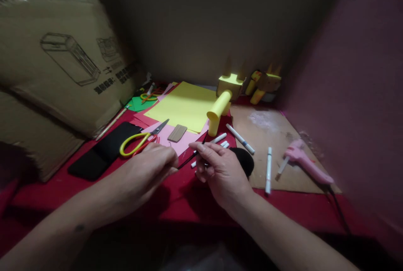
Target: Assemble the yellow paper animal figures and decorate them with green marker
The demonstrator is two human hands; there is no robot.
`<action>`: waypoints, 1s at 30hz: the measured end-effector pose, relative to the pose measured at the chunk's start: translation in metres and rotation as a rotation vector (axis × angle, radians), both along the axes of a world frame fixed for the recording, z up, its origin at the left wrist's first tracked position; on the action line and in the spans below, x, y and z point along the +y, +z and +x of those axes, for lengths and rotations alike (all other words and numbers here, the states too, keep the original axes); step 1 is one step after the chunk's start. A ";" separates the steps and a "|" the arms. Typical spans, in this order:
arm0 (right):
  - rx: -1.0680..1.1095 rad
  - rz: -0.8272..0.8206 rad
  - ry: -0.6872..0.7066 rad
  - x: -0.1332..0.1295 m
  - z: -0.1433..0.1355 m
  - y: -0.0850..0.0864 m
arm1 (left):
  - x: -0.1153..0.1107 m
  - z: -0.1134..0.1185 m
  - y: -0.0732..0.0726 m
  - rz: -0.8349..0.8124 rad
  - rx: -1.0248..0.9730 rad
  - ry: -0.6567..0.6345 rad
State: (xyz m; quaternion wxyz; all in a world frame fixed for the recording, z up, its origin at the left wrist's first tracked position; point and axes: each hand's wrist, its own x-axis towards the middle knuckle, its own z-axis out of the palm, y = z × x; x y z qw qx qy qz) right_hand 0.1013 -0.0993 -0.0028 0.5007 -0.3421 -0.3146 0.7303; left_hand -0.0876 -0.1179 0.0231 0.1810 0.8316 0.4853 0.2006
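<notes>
Over the red cloth my left hand (154, 166) is closed, its fingers wrapped round one end of a thin black cord (188, 160). The fingertips of my right hand (218, 168) pinch the same cord a little to the right. Behind my right hand lies a black round object (244, 161), partly hidden. Scissors with yellow and red handles (136, 144) lie just beyond my left hand. A yellow paper figure with a box-like head (220, 105) stands beyond my right hand, and several white markers (219, 138) lie at its foot.
A black phone (103, 151) lies left. Yellow sheets (185, 105), pink paper (189, 138) and a small cardboard piece (177, 133) are in the middle. A pink glue gun (310, 166) rests on cardboard (286, 130) at right. A large carton (63, 19) stands left; another figure (270, 82) is behind.
</notes>
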 end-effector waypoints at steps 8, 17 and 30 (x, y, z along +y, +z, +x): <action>-0.265 0.262 0.054 0.003 0.008 0.009 | 0.009 0.027 0.022 -0.005 -0.474 0.173; -0.402 0.410 0.027 0.002 0.007 0.004 | 0.008 0.044 0.020 0.127 -0.348 0.153; -0.336 0.324 0.121 -0.001 0.007 0.007 | 0.011 0.047 0.020 -0.206 -0.832 0.212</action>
